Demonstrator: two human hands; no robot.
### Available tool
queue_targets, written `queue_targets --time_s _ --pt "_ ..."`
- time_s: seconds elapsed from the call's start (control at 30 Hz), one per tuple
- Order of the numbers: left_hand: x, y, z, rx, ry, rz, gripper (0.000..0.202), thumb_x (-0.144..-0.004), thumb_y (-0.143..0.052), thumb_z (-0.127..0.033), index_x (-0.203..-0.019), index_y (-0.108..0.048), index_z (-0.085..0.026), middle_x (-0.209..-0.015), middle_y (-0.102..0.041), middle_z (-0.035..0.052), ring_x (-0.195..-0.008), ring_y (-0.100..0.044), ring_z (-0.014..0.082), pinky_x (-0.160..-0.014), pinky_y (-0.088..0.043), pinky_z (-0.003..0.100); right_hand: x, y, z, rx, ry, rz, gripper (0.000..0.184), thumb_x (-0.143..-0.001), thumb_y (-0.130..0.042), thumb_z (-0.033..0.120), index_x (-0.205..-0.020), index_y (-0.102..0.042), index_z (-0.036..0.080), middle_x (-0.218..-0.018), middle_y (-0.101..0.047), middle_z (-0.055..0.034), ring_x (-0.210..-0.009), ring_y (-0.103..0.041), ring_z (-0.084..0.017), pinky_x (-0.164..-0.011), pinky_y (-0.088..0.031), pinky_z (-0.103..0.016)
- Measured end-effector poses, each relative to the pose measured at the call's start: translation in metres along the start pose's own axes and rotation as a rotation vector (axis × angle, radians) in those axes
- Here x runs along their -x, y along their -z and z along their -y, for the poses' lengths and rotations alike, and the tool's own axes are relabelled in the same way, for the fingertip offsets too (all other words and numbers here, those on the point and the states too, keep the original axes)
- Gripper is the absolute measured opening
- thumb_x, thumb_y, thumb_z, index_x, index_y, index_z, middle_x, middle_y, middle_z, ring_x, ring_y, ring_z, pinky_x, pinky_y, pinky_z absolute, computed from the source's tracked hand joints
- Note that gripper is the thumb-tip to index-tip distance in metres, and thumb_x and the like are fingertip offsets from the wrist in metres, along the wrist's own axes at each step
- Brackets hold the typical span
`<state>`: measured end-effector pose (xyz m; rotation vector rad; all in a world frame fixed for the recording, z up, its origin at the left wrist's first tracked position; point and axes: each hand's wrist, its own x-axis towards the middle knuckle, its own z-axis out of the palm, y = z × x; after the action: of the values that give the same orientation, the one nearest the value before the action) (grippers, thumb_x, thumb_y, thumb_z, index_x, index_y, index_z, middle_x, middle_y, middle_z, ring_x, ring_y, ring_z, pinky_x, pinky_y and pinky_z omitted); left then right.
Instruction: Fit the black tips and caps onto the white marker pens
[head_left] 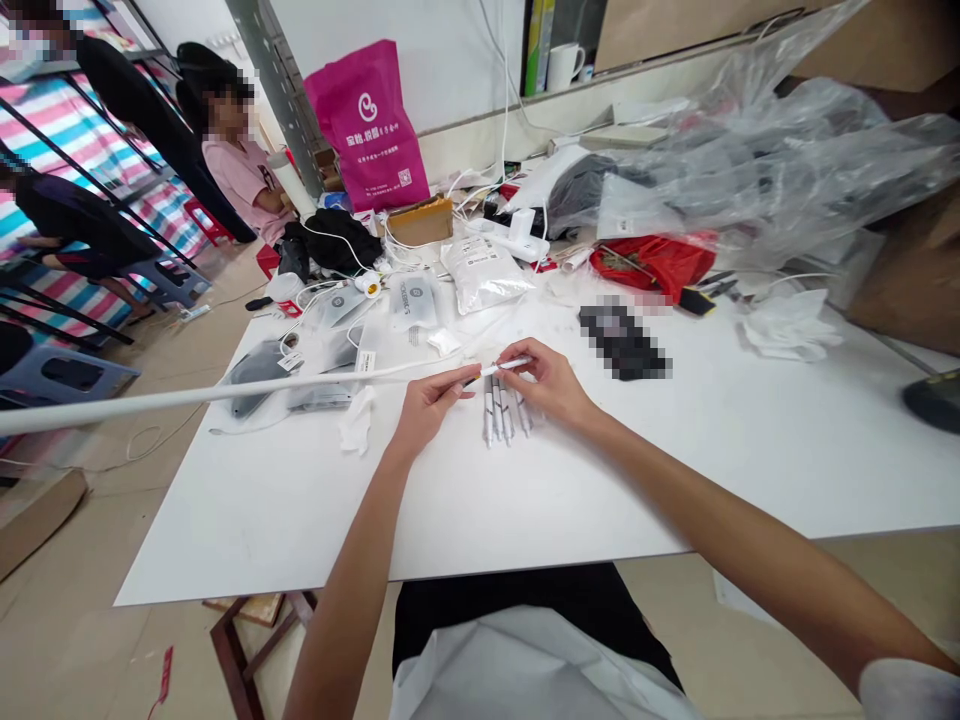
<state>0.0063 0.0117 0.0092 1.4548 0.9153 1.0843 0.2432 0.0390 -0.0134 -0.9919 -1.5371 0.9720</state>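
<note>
- White pen point(517, 363): above the table point(645, 500), long axis crosswise, right end slightly raised, dark end leftward.
- Left hand point(427, 403): thumb and fingers pinched at the dark end, covering part of it.
- Right hand point(553, 382): fingertips closed on the white barrel.
- Pens below point(499, 415): lengthwise toward the person, far ends partly hidden; exact count unclear.
- Dark object point(624, 338): pixelated, unreadable.

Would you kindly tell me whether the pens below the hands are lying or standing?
Lying: the pens rest lengthwise on the white table.
</note>
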Motion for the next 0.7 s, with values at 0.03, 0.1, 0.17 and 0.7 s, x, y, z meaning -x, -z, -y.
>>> queue_targets --time_s 0.03,0.1,0.17,0.7 --pt "0.0001 0.0001 -0.0002 0.016 0.01 -0.003 0.032 -0.098 -0.077 -0.039 -0.127 -0.084 -0.025 -0.14 -0.078 0.0078 -0.14 -0.068 0.0335 -0.111 -0.063 0.048 0.0001 0.0002 0.0 0.004 0.0 -0.001 0.033 -0.088 -0.084 0.05 -0.103 -0.071 0.024 -0.106 -0.075 -0.0056 -0.095 -0.075 -0.024 -0.089 -0.062 -0.042" --pt "0.0004 -0.0003 -0.0006 0.038 0.031 -0.011 0.033 -0.096 -0.079 -0.04 -0.125 -0.085 -0.024 -0.138 -0.078 0.0088 -0.139 -0.069 0.0344 -0.113 -0.062 0.051 0.0004 0.0003 0.0 0.022 0.0 -0.002 0.032 -0.089 -0.083 0.05 -0.103 -0.071 0.024 -0.105 -0.076 -0.0056 -0.094 -0.075 -0.024 -0.088 -0.062 -0.042" --pt "0.0009 -0.0012 -0.0015 0.058 0.047 -0.017 0.033 -0.095 -0.081 -0.04 -0.123 -0.085 -0.023 -0.137 -0.079 0.0102 -0.137 -0.07 0.0351 -0.115 -0.061 0.052 0.0005 0.0002 0.0003 0.037 0.003 -0.011 0.032 -0.089 -0.082 0.05 -0.103 -0.072 0.023 -0.105 -0.076 -0.0057 -0.094 -0.075 -0.024 -0.088 -0.062 -0.042" --pt "-0.0005 -0.0057 -0.001 0.01 0.07 -0.113 0.031 -0.083 -0.092 -0.036 -0.109 -0.086 -0.02 -0.116 -0.085 0.0107 -0.117 -0.079 0.0312 -0.11 -0.061 0.048 -0.0009 -0.0003 -0.0006 -0.093 -0.001 0.008 0.041 -0.081 -0.091 0.055 -0.101 -0.073 0.024 -0.104 -0.075 -0.0053 -0.099 -0.074 -0.025 -0.091 -0.065 -0.042"
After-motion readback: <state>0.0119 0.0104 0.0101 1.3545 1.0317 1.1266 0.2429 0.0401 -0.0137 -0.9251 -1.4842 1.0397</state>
